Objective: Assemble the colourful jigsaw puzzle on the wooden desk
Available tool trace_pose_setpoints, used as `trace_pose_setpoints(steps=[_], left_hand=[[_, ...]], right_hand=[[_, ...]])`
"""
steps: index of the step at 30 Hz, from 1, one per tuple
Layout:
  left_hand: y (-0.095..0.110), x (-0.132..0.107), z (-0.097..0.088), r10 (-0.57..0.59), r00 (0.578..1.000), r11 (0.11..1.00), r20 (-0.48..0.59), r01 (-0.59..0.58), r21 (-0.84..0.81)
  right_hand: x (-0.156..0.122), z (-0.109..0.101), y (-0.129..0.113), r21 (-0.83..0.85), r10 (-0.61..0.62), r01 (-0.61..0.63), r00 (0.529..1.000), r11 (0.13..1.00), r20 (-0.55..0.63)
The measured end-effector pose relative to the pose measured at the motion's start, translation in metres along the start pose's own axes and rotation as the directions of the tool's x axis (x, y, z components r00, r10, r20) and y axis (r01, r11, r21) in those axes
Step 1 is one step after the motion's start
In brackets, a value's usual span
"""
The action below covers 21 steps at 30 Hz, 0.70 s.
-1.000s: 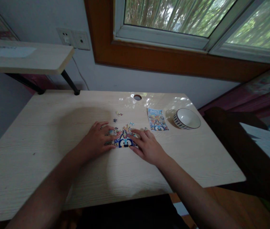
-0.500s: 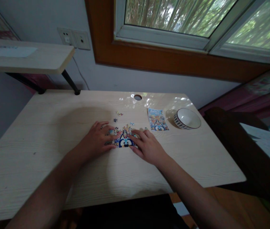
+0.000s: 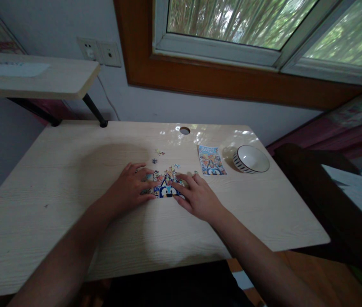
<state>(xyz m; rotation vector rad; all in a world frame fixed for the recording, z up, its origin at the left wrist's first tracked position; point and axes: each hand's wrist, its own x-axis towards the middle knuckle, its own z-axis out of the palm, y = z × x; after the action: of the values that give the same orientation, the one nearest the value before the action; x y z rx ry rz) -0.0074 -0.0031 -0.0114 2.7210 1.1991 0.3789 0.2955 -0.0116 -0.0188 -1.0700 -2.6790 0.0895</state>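
A partly assembled jigsaw puzzle (image 3: 168,191), showing a blue cartoon dog's face along its lower edge, lies flat on the table. My left hand (image 3: 132,184) rests over its left side, fingers spread and tips touching the pieces. From the other side, my right hand (image 3: 198,194) lays its outstretched fingers across the right part, covering some of the picture. Just beyond the puzzle are loose jigsaw pieces: a yellowish cluster (image 3: 159,152), a dark piece (image 3: 154,161) and a light blue piece (image 3: 176,166).
A printed picture card (image 3: 212,160) with the same dog lies to the right. Beside it stands a white bowl (image 3: 252,159) with a striped outside. The wooden table (image 3: 56,192) has a round cable hole (image 3: 185,131) near its back edge. A raised shelf (image 3: 62,79) overhangs the back left.
The fingers of my right hand have shifted very slightly to the left on the puzzle. My left hand and the loose pieces stay where they were.
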Motion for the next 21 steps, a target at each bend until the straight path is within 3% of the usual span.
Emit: trace_pose_setpoints(steps=[21], left_hand=[[-0.0002,-0.0012,0.0024,-0.002,1.000,1.000,-0.009,0.002,0.002]], right_hand=[[0.0004,-0.0005,0.0000,0.007,0.012,-0.012,1.000,1.000,0.001]])
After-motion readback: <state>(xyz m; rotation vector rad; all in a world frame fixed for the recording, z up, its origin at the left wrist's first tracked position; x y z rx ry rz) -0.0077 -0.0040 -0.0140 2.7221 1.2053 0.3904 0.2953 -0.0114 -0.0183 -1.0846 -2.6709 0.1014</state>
